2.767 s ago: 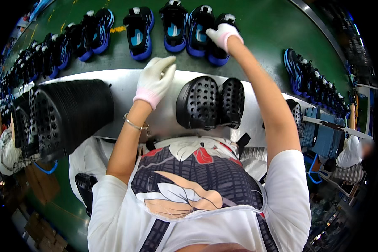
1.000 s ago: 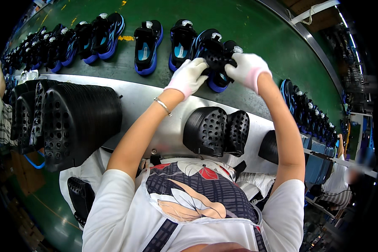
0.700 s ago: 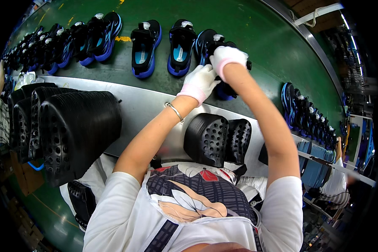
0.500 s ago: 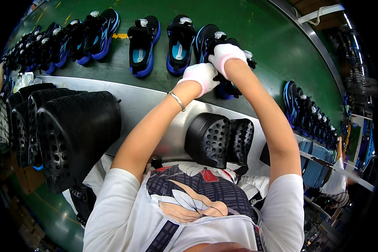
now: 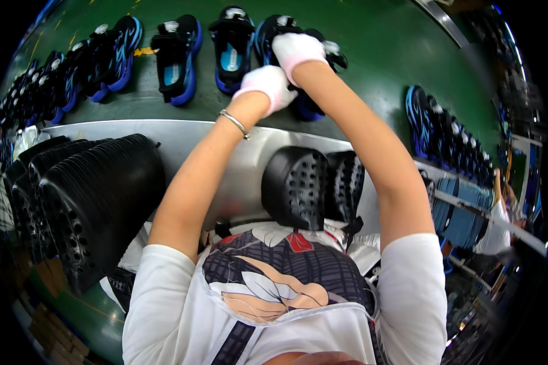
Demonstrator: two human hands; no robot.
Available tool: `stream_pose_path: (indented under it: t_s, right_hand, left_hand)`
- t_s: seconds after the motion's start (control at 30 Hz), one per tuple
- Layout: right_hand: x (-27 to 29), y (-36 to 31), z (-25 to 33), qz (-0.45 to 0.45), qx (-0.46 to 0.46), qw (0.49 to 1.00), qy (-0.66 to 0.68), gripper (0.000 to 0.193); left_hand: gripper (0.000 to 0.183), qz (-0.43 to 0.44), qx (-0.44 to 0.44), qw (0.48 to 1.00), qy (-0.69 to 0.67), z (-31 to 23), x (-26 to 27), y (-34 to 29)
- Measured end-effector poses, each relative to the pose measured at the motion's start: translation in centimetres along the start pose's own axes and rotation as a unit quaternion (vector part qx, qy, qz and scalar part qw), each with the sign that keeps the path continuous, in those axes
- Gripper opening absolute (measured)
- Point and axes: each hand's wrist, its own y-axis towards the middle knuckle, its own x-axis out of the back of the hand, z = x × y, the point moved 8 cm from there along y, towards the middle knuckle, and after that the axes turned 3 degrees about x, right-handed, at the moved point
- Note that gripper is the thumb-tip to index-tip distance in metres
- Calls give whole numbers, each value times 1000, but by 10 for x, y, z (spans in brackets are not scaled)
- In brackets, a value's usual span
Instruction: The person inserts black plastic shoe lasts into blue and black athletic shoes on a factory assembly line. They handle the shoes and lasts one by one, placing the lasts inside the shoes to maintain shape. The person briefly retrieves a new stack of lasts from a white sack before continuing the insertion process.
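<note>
Both my hands wear white gloves with pink cuffs and are at a black sneaker with a blue-purple sole [image 5: 309, 111], which they partly cover. My right hand [image 5: 297, 53] is curled over the shoe's upper. My left hand [image 5: 265, 87] is closed near the heel end, its fingertips mostly hidden. Directly left of the right hand, another sneaker of the same kind [image 5: 263, 41] stands against it. Further left are a sneaker with a light-blue insole [image 5: 231, 58] and one more like it [image 5: 175, 67]. White wads sit at their tongues.
More sneakers stand in rows at the left [image 5: 117, 58] and right [image 5: 417, 121] on the green surface [image 5: 371, 73]. On the metal ledge [image 5: 237, 164] before me lie nested black plastic pieces with round holes [image 5: 295, 188]; a larger stack [image 5: 106, 194] is at the left.
The view has shifted, so shoes and stacks appear further left and slightly higher. Both hands stay at the same sneaker, with little visible change in their hold.
</note>
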Motion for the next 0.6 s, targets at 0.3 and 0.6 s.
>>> stream_pose_path:
  t_s: [0.3,0.6]
  right_hand:
    - [34,-138,-21,-68,68,981,169,31]
    - [-29,-280,-12,-99,42,972,207,34]
  left_hand:
    - [46,-88,-51,993,64,25,14,-9]
    - [49,-220,-62,965,128,8,28,-50]
